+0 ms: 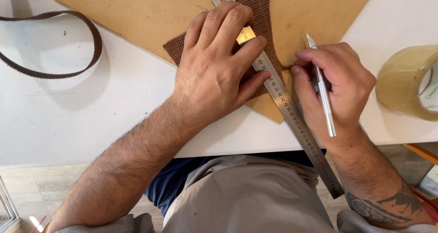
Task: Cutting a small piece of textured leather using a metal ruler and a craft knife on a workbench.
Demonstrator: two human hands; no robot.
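Fingers (230, 23) of left hand (214, 68) spread wide, pressing steel ruler (292, 119) onto coarse brown woven patch (262, 14) over smooth tan board (150, 9) on white tabletop (68, 119). Right hand (333, 87) fingers closed around slim metal craft knife (325, 96), blade tip hidden. Ruler diagonal, upper-left to lower-right, overhanging tabletop edge, middle covered. Tape roll (406, 80) cut off at right; looped brown strap (54, 68) at left.

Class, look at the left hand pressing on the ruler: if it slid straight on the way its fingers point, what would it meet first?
The left hand points up and to the right, across the metal ruler. Past that it would probably meet more of the brown woven fabric, then the tan sheet.
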